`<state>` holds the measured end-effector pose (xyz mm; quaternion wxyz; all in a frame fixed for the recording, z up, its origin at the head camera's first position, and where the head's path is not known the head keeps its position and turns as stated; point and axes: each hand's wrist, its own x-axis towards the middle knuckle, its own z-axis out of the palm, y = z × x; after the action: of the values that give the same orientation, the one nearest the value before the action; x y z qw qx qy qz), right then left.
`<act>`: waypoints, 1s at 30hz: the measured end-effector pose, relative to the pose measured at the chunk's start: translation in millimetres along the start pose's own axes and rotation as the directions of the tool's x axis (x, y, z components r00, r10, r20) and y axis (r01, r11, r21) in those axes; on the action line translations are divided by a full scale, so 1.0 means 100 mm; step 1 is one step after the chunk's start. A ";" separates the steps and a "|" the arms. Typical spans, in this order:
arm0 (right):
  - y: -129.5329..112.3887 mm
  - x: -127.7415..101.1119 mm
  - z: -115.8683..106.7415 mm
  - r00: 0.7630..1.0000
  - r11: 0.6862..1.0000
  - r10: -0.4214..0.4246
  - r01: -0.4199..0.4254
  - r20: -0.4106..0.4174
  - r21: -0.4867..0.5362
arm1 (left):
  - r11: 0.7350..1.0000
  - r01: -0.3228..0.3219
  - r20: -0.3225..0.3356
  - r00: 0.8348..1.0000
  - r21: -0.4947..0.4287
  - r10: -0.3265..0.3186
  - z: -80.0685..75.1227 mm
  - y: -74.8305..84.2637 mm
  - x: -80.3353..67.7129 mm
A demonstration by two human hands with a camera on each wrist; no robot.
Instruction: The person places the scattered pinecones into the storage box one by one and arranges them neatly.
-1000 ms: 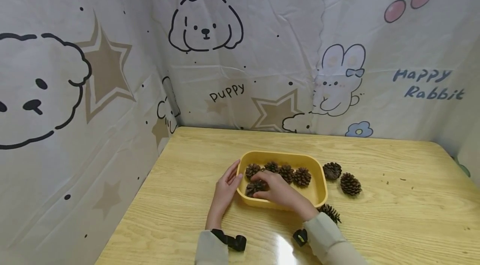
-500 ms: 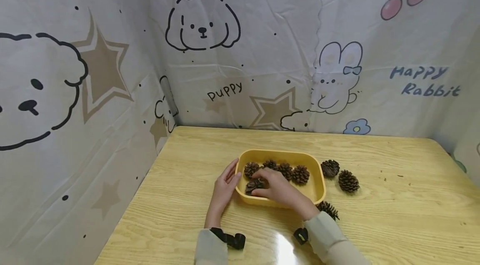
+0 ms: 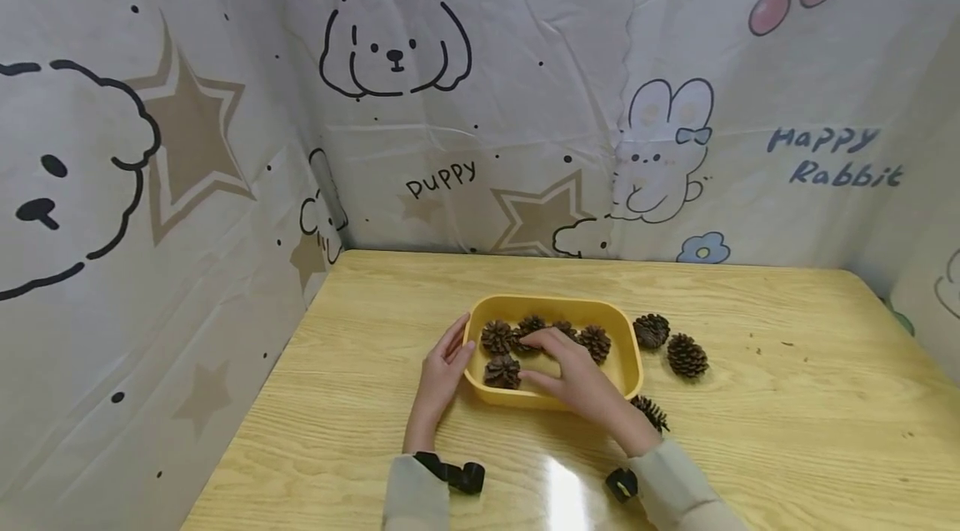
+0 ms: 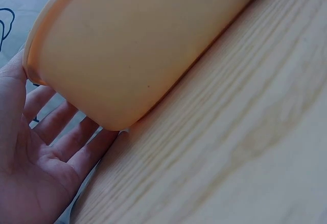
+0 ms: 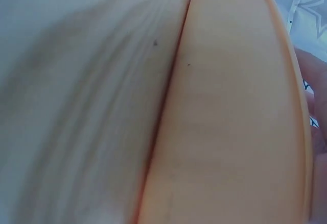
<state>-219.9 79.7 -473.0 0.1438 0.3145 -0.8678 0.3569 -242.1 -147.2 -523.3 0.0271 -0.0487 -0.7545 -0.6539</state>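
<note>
Brown scaly pine cones (image 3: 502, 370) in yellow plastic tray (image 3: 626, 343): light, brittle, best pinched across scales. My left hand (image 3: 441, 373) flat on tray wall; right hand (image 3: 573, 368) relaxed, empty.

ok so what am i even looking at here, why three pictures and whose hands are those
A person wears three cameras: one on the head, one on each wrist. The head view shows a wooden table with a yellow tray holding pine cones; three more cones lie beside it. The left hand rests flat against the tray's left end, fingers straight. The right hand reaches into the tray over the cones; whether it grips one is unclear. The wrist views mostly show the tray's outer wall close up.
</note>
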 end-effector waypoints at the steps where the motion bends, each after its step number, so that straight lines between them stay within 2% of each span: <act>1: 0.01 -0.03 -0.01 1.000 1.000 -0.011 0.011 -0.020 -0.003 | 1.000 -0.001 0.000 1.000 0.003 0.001 0.00 0.00 0.00; 7: 0.06 -0.15 -0.08 0.986 0.996 -0.087 0.080 -0.142 -0.049 | 1.000 0.003 -0.003 1.000 -0.008 -0.003 0.00 -0.02 0.00; 12: 0.11 -0.26 -0.20 0.970 0.999 -0.030 0.024 -0.240 -0.025 | 1.000 0.002 -0.006 1.000 -0.016 -0.002 0.00 0.00 0.00; 17: 0.20 -0.41 -0.37 0.922 1.000 0.013 -0.005 -0.388 0.023 | 1.000 -0.004 -0.002 1.000 -0.014 0.004 0.01 0.03 0.00; 20: 0.26 -0.52 -0.48 0.888 0.996 0.088 -0.071 -0.450 0.054 | 1.000 -0.004 0.000 1.000 -0.017 0.004 0.00 0.04 0.00; 23: 0.33 -0.63 -0.58 0.864 0.982 0.188 -0.162 -0.466 0.096 | 1.000 0.008 0.003 1.000 -0.020 -0.008 0.00 0.06 0.00; 25: 0.35 -0.71 -0.64 0.847 0.965 0.261 -0.225 -0.464 0.132 | 1.000 0.014 0.005 1.000 -0.017 -0.014 -0.01 0.06 -0.01; 28: 0.38 -0.82 -0.71 0.831 0.942 0.336 -0.298 -0.444 0.155 | 0.999 0.028 0.014 1.000 -0.020 -0.028 -0.01 0.18 -0.05; 30: 0.38 -0.89 -0.75 0.823 0.924 0.382 -0.334 -0.420 0.184 | 0.999 0.034 0.013 0.999 -0.025 -0.034 -0.01 0.19 -0.05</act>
<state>-175.4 193.2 -482.4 0.2540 0.0620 -0.8350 0.4842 -234.8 -146.0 -504.5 0.0106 -0.0402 -0.7471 -0.6634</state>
